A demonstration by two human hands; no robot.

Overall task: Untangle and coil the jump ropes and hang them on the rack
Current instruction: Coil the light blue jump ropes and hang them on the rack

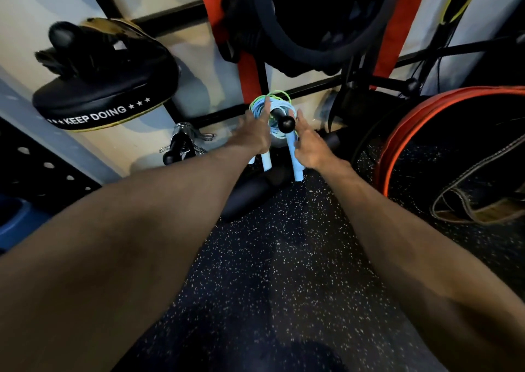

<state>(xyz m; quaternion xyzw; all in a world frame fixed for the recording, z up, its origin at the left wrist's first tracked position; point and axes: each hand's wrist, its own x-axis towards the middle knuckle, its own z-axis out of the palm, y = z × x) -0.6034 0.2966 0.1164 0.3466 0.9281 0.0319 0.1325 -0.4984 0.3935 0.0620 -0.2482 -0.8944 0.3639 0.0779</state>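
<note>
Head view, coiled rope (259, 110), ball-tipped rack peg (285, 123)

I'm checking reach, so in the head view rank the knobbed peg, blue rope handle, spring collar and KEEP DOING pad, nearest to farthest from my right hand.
1. Blue rope handle, right beside the right hand, on its left.
2. Knobbed peg, just above and left.
3. Spring collar, further left on the rack.
4. KEEP DOING pad, far left.

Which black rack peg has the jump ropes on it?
The centre peg between the left hand and right hand; jump ropes loop over it. The left peg carries a black pad.
</note>
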